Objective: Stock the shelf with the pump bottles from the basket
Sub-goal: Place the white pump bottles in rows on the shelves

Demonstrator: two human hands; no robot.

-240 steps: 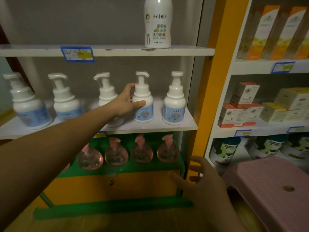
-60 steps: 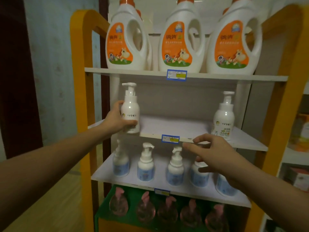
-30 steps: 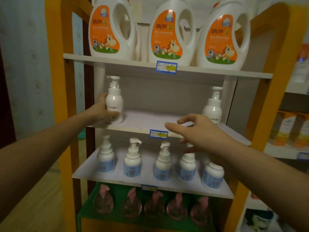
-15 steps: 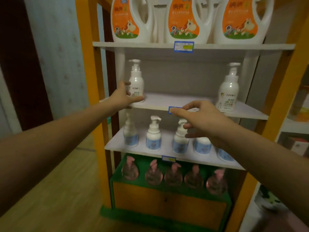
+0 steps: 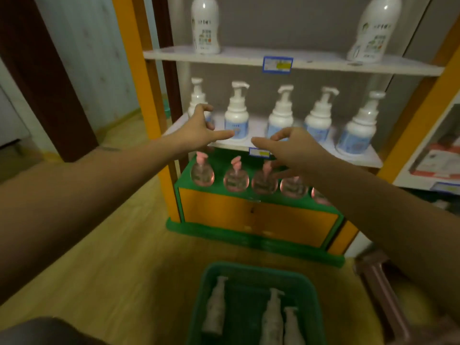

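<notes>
A green basket (image 5: 251, 272) sits on the floor at the bottom centre, with three white pump bottles (image 5: 272, 317) lying inside. On the upper shelf (image 5: 249, 57) stand two tall white pump bottles, one at the left (image 5: 205, 26) and one at the right (image 5: 374, 33). My left hand (image 5: 199, 129) hovers empty, fingers apart, in front of the middle shelf's left end. My right hand (image 5: 291, 148) is also empty with fingers spread, in front of the middle shelf's edge. Neither hand touches a bottle.
Several short white foam-pump bottles (image 5: 236, 115) line the middle shelf (image 5: 358, 158). Pink-pump clear bottles (image 5: 235, 176) stand on the green base. Orange posts (image 5: 139, 78) frame the unit. A pink stool (image 5: 380, 282) stands right of the basket, and another shelf unit (image 5: 438, 158) stands at the right.
My left hand has let go of the tall bottle on the upper shelf and dropped lower. Both hands came down and the view tilted down, bringing the basket into sight.
</notes>
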